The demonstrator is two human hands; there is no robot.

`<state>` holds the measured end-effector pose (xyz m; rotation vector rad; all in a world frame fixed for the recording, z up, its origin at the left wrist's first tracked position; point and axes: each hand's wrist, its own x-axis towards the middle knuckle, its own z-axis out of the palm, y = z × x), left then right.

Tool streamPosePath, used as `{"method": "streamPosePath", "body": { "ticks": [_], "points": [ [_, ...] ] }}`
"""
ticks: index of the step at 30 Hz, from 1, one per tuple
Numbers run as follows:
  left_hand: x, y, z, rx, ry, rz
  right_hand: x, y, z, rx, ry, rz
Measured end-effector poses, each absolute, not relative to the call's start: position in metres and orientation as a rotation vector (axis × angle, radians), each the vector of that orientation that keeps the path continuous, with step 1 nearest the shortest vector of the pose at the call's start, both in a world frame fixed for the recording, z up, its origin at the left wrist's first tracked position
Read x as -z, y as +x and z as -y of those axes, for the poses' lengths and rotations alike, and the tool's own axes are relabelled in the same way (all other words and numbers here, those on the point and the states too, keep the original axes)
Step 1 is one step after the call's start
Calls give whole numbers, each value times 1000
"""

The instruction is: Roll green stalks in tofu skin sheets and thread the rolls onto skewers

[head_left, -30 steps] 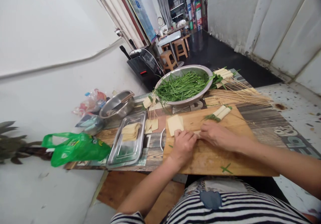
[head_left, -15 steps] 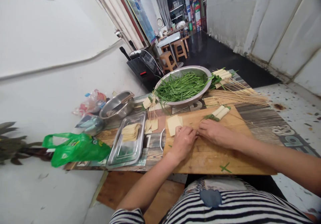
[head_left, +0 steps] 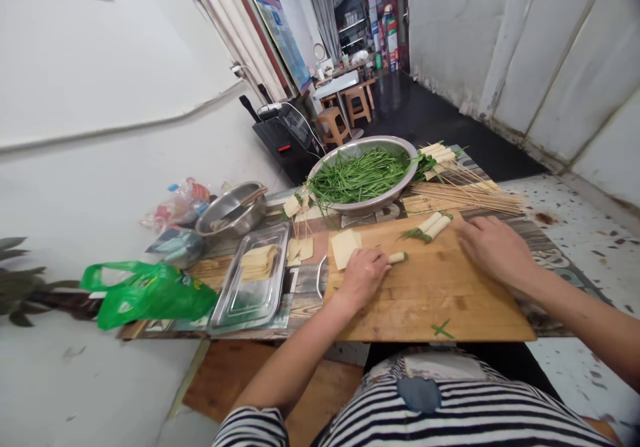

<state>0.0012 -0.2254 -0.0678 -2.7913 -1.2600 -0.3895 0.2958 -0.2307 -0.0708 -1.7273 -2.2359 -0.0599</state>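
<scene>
My left hand (head_left: pixel 363 276) rests on the wooden cutting board (head_left: pixel 440 300) with its fingers closed on a small tofu-skin roll (head_left: pixel 398 257) that has green chive poking out of its end. My right hand (head_left: pixel 493 246) lies at the board's right edge, fingers spread and holding nothing, close to the pile of bamboo skewers (head_left: pixel 470 197). Two finished rolls (head_left: pixel 433 225) lie at the far side of the board. A stack of pale tofu-skin squares (head_left: pixel 345 247) sits just beyond my left hand.
A steel basin of green chives (head_left: pixel 363 175) stands behind the board, with skewered rolls (head_left: pixel 437 157) beside it. A steel tray (head_left: pixel 253 280) with tofu sheets, a steel bowl (head_left: pixel 233 210) and a green plastic bag (head_left: pixel 147 293) lie to the left.
My right hand has left the roll and moved right toward the skewers, opening. My left hand stays on the roll, which now shows on the board.
</scene>
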Motion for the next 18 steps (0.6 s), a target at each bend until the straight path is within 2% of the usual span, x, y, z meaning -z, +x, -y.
{"method": "streamPosePath", "body": {
  "ticks": [3,5,12,18],
  "points": [
    [68,2,223,451,-2806,1258,70,296,232,121,-2000,2259],
    [69,2,221,479,-2827,1226,74,296,229,83,-2015,2274],
    [73,5,217,426,-2838,1205,83,309,244,195,-1740,2197],
    [78,7,215,509,-2840,1225,38,296,293,453,-1501,2099]
  ]
}}
